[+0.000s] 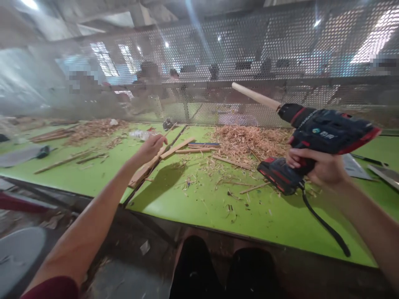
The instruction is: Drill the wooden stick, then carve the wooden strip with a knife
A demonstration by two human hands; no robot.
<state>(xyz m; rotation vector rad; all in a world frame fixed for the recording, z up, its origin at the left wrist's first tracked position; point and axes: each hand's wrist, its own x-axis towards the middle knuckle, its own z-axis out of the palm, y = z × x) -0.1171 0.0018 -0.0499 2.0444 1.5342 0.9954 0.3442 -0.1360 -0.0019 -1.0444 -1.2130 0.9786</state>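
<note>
My right hand [321, 168] grips the handle of a dark blue and red cordless drill [330, 128], raised above the table. A tapered, pale wooden stick [257, 96] is fixed in its chuck and points up to the left. A black strap [326, 224] dangles from the drill's base. My left hand [152, 146] reaches forward over a wooden board [145, 172] and a flat wood strip [177, 148], its fingers loosely bent and apparently with nothing in them. Whether it touches the wood is unclear. Just beyond it lies a clear plastic bottle [140, 134].
A heap of wood shavings [249, 139] covers the back of the green table [193, 207]. Perforated metal mesh [218, 54] rises behind it. Sticks [65, 160] and more shavings lie left, flat blades [386, 175] right. A round grey container [21, 257] stands below left.
</note>
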